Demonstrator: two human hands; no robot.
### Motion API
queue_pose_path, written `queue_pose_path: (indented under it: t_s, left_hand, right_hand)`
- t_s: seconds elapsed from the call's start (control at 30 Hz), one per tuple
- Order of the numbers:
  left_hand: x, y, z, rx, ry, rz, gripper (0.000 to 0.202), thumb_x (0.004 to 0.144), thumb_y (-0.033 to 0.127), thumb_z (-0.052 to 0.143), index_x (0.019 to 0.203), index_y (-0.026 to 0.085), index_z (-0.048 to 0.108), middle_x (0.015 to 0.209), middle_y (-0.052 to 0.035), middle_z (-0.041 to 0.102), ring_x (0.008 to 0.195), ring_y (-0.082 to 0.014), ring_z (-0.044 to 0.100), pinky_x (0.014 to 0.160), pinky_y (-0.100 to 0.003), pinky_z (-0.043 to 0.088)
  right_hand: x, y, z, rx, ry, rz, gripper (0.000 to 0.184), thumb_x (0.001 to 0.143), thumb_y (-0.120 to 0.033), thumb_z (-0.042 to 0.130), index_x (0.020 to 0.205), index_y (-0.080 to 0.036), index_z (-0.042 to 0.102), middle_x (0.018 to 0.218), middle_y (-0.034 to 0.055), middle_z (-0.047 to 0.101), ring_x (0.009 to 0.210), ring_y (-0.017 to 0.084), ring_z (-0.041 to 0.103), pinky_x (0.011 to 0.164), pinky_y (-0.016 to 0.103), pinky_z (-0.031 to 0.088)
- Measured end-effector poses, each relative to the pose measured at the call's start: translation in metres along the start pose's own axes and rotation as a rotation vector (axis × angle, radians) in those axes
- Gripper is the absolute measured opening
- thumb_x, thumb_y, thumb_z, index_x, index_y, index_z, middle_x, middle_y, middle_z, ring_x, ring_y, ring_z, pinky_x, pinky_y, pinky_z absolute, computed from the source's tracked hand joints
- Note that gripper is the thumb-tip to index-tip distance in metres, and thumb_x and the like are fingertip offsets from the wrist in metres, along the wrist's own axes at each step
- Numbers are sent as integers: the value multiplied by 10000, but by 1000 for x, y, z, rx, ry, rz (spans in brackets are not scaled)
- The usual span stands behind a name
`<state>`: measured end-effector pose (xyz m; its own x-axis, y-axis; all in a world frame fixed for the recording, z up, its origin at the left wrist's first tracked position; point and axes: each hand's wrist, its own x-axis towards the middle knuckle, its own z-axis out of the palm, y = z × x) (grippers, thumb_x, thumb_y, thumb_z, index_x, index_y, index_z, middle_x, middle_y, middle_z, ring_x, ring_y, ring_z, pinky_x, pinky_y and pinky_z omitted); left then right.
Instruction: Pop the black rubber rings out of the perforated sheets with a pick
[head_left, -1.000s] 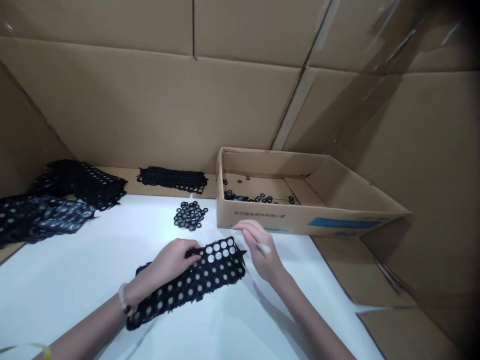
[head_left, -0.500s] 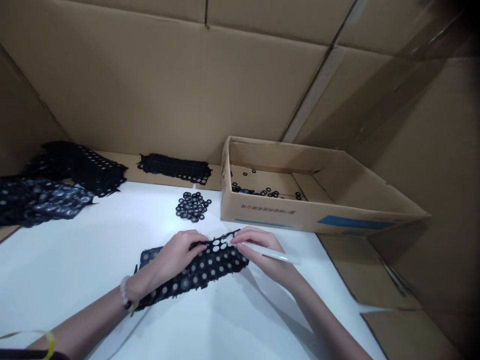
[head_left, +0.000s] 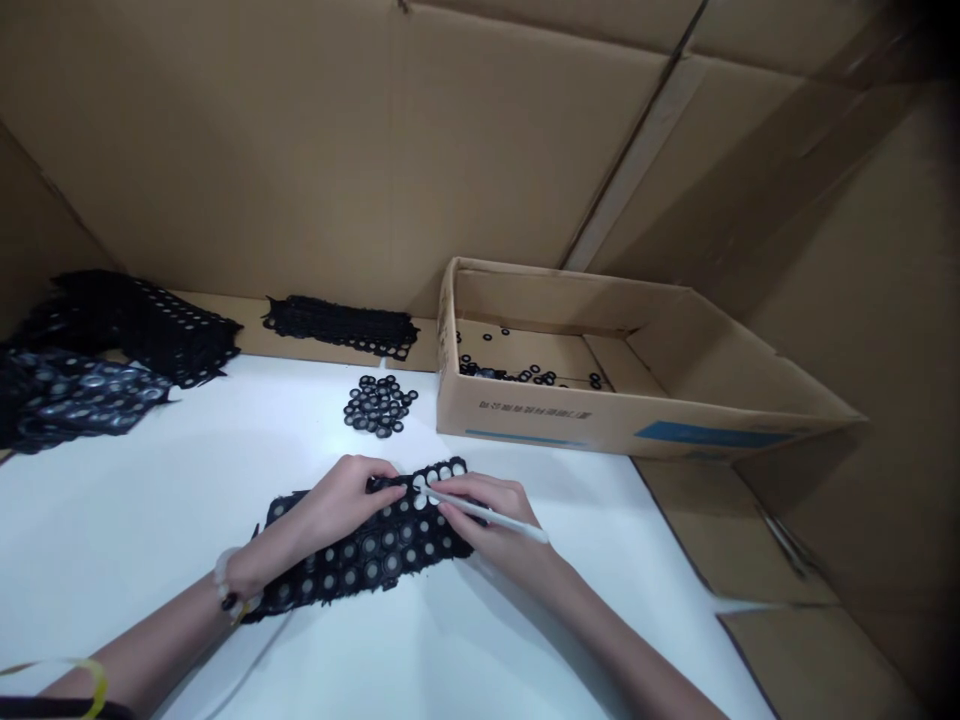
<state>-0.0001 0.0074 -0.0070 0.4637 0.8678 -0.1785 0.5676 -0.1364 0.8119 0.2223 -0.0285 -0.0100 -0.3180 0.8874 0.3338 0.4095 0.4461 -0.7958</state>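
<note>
white tabletop [head_left: 465,665], broad around black strip [head_left: 369,546]

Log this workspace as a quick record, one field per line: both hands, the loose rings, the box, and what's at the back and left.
Left hand: on the spotted black sheet, near its upper edge
Right hand: holding a white stick, tip at the sheet's white dots
Loose rings: piled on the white table, beyond the sheet
Box: open cardboard, more rings inside
Back: black stack by the cardboard wall
Left: heaped black sheets
</note>
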Motion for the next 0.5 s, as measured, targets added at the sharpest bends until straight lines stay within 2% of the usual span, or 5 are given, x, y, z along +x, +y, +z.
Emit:
queue_pose_path:
  t_s: [0.23, 0.5]
  left_hand:
    - [1, -1, 4, -46, 6, 43, 229, 838, 360, 542, 796, 199, 699, 821, 4, 717, 807, -198, 630, 776, -264, 466]
    - [0, 0, 3, -50, 22, 22, 232, 832, 369, 546, 780, 198, 694, 823, 6, 722, 824, -204, 642, 774, -274, 476]
  right_hand:
    - [3, -1, 5, 8, 13, 5, 126, 798, -173, 614, 855, -216, 718, 834, 14, 748, 720, 149, 695, 692, 239, 541]
    - [-2, -3, 5, -16, 123, -17, 108, 825, -217, 610, 859, -222, 712, 827, 25, 749, 713, 168, 699, 680, 263, 556]
